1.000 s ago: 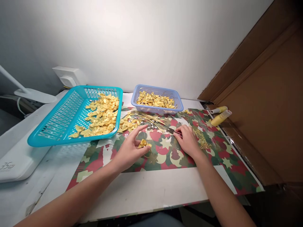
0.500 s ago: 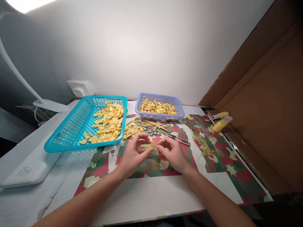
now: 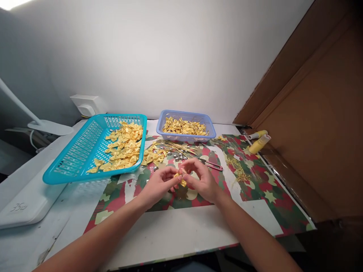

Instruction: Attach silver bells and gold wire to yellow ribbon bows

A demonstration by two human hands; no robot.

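A small yellow ribbon bow (image 3: 182,180) is pinched between the fingertips of my left hand (image 3: 159,184) and my right hand (image 3: 200,180), just above the patterned paper (image 3: 263,189). Both hands meet at the middle of the table. Behind them lie a loose pile of yellow bows (image 3: 154,154), thin gold wires (image 3: 177,145) and a few small silver beads (image 3: 178,155). A pair of small snips (image 3: 212,165) rests just right of my right hand.
A tilted teal basket (image 3: 76,151) with several yellow bows stands at the left, a lilac basket (image 3: 185,126) of bows at the back. Two yellow thread spools (image 3: 258,141) lie by the brown cardboard wall (image 3: 317,121). A white lamp base (image 3: 19,204) sits far left.
My right hand left the snips and joined my left hand; both now pinch the bow closer together, the bow bunched between the fingertips.
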